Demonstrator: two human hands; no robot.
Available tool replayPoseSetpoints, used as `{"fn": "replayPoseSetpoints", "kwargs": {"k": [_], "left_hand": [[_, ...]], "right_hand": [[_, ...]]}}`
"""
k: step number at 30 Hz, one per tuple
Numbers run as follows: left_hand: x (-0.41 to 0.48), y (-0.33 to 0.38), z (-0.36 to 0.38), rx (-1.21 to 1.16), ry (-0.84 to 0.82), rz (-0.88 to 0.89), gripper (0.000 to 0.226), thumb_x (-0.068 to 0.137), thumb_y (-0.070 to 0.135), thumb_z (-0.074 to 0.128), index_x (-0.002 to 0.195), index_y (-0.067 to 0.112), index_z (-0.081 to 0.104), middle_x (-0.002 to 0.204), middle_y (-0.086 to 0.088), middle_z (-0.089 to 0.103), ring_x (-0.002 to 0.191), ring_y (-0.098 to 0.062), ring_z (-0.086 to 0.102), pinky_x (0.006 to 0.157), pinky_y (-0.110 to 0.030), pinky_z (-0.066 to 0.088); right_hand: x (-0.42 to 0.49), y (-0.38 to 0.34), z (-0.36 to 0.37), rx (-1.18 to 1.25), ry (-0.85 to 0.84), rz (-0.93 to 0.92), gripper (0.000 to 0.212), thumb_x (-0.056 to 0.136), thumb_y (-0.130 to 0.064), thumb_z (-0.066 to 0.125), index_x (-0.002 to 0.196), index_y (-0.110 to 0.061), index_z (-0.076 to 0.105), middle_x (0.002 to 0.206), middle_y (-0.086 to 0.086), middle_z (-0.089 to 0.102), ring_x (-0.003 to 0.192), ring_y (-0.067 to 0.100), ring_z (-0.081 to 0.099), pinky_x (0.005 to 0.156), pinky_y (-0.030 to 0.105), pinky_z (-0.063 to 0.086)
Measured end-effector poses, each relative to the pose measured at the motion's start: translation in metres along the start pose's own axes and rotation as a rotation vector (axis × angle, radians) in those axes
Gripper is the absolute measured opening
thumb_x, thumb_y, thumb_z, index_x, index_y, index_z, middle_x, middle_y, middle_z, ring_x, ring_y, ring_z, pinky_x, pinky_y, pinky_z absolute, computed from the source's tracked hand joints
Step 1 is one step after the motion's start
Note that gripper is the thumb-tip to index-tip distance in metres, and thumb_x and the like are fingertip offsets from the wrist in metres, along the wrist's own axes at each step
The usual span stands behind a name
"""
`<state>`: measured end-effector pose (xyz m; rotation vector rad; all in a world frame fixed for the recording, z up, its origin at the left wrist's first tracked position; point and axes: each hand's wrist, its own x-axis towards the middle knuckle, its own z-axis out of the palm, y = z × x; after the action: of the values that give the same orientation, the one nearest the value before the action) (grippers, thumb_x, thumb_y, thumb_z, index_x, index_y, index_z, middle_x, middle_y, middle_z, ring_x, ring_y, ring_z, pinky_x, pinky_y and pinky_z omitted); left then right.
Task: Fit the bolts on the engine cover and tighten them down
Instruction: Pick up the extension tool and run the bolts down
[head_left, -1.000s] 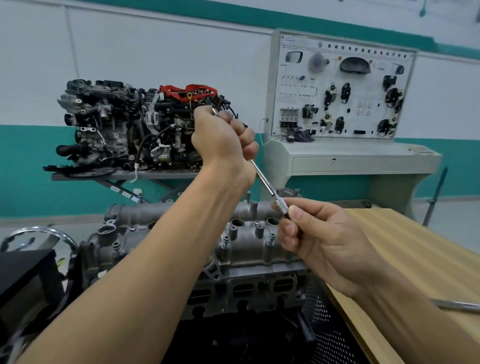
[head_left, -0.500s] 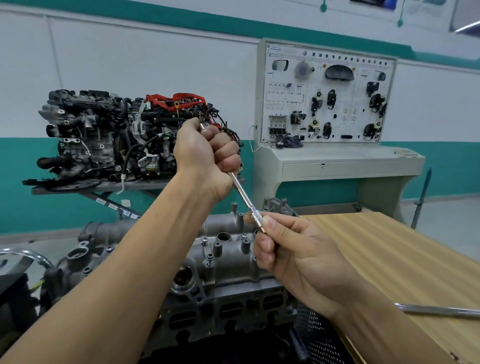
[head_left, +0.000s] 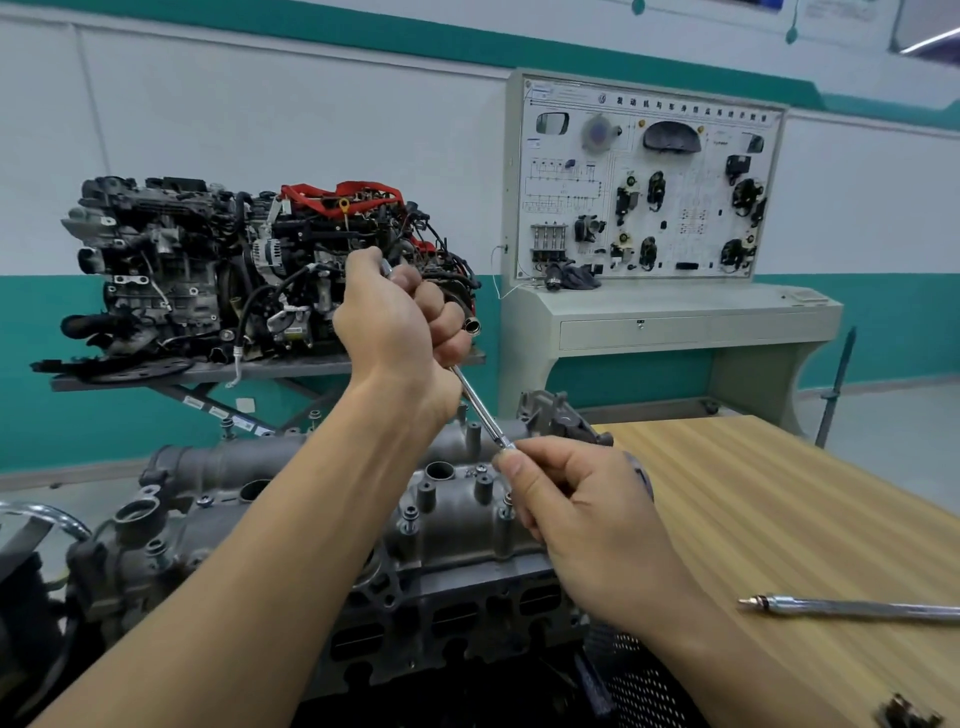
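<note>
The left hand (head_left: 400, 327) is closed in a fist round the upper end of a slim steel driver (head_left: 480, 408), which slants down to the right hand (head_left: 582, 514). There the thumb and fingers pinch its lower end. The grey engine cover (head_left: 452, 525) lies just below both hands, apart from the driver's tip. Right of the right hand, a steel rod (head_left: 852, 609) rests on the wooden table (head_left: 779, 519).

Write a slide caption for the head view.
Left hand grips a slim metal tool; right hand pinches its tip above engine cover.
</note>
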<state>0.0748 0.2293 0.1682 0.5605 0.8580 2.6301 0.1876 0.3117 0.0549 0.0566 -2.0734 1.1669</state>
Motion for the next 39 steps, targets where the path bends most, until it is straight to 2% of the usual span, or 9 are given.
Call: {"fn": "replayPoseSetpoints", "kwargs": {"k": [3, 7, 11, 18, 26, 30, 33, 36, 39], "left_hand": [[0.001, 0.0, -0.006, 0.007, 0.019, 0.009, 0.044, 0.102, 0.034, 0.033, 0.058, 0.025, 0.03, 0.048, 0.008, 0.017, 0.039, -0.011, 0.011, 0.037, -0.018, 0.009], [0.008, 0.008, -0.014, -0.038, 0.022, -0.002, 0.047, 0.102, 0.035, 0.031, 0.056, 0.025, 0.03, 0.049, 0.008, 0.016, 0.04, -0.011, 0.011, 0.036, -0.018, 0.009], [0.006, 0.005, -0.012, -0.063, -0.005, -0.022, 0.046, 0.101, 0.035, 0.032, 0.056, 0.025, 0.031, 0.049, 0.008, 0.016, 0.039, -0.01, 0.011, 0.036, -0.018, 0.008], [0.0, 0.003, -0.014, -0.106, -0.08, -0.034, 0.045, 0.101, 0.035, 0.033, 0.057, 0.024, 0.031, 0.048, 0.008, 0.016, 0.037, -0.009, 0.012, 0.032, -0.016, 0.011], [-0.002, 0.014, -0.02, -0.186, -0.18, -0.102, 0.047, 0.102, 0.039, 0.032, 0.058, 0.025, 0.031, 0.045, 0.01, 0.017, 0.033, -0.005, 0.014, 0.028, -0.016, 0.01], [-0.003, 0.02, -0.017, -0.222, -0.212, -0.133, 0.046, 0.102, 0.04, 0.033, 0.058, 0.025, 0.03, 0.044, 0.009, 0.018, 0.031, -0.005, 0.015, 0.028, -0.015, 0.01], [-0.004, 0.02, -0.017, -0.175, -0.169, -0.11, 0.045, 0.101, 0.039, 0.032, 0.059, 0.025, 0.03, 0.045, 0.009, 0.017, 0.033, -0.006, 0.014, 0.029, -0.016, 0.009], [-0.005, 0.018, -0.017, -0.081, -0.121, -0.039, 0.044, 0.1, 0.038, 0.033, 0.058, 0.025, 0.029, 0.046, 0.009, 0.016, 0.036, -0.008, 0.012, 0.032, -0.015, 0.01], [-0.004, 0.015, -0.017, -0.021, -0.131, -0.018, 0.044, 0.099, 0.036, 0.033, 0.056, 0.025, 0.029, 0.048, 0.008, 0.015, 0.037, -0.009, 0.011, 0.033, -0.015, 0.011]], "right_hand": [[0.0, 0.006, -0.001, -0.118, -0.036, -0.004, 0.032, 0.1, -0.04, 0.052, 0.077, -0.021, 0.064, 0.055, -0.013, 0.049, 0.05, 0.002, 0.043, 0.049, 0.018, 0.034], [-0.003, 0.012, -0.005, 0.097, -0.058, 0.048, 0.038, 0.094, -0.05, 0.049, 0.088, -0.017, 0.068, 0.055, -0.01, 0.047, 0.052, 0.007, 0.042, 0.051, 0.028, 0.038], [0.001, 0.01, 0.0, 0.198, -0.109, 0.074, 0.033, 0.099, -0.041, 0.048, 0.091, -0.018, 0.07, 0.058, -0.009, 0.042, 0.055, 0.015, 0.037, 0.051, 0.041, 0.032], [-0.001, 0.008, 0.006, 0.447, -0.108, 0.161, 0.033, 0.097, -0.029, 0.048, 0.087, -0.005, 0.069, 0.053, -0.008, 0.038, 0.05, 0.01, 0.035, 0.05, 0.021, 0.034], [0.002, -0.007, 0.016, 0.659, -0.184, 0.24, 0.027, 0.094, -0.027, 0.051, 0.082, -0.009, 0.067, 0.052, -0.003, 0.032, 0.048, 0.012, 0.037, 0.051, 0.022, 0.034], [0.0, -0.008, 0.021, 0.909, -0.233, 0.235, 0.025, 0.096, -0.024, 0.052, 0.085, -0.006, 0.066, 0.052, -0.004, 0.031, 0.048, 0.01, 0.037, 0.05, 0.021, 0.037], [0.0, -0.003, 0.026, 0.687, -0.122, 0.152, 0.025, 0.096, -0.026, 0.052, 0.08, -0.015, 0.07, 0.05, -0.007, 0.037, 0.047, 0.012, 0.037, 0.05, 0.024, 0.036], [-0.002, 0.001, 0.031, 0.279, 0.038, 0.0, 0.026, 0.098, -0.03, 0.05, 0.08, -0.026, 0.069, 0.051, -0.004, 0.044, 0.049, 0.017, 0.039, 0.05, 0.041, 0.035], [-0.006, 0.009, 0.033, 0.219, 0.059, -0.032, 0.026, 0.098, -0.041, 0.049, 0.087, -0.029, 0.068, 0.055, -0.003, 0.045, 0.051, 0.027, 0.039, 0.05, 0.046, 0.036]]}}
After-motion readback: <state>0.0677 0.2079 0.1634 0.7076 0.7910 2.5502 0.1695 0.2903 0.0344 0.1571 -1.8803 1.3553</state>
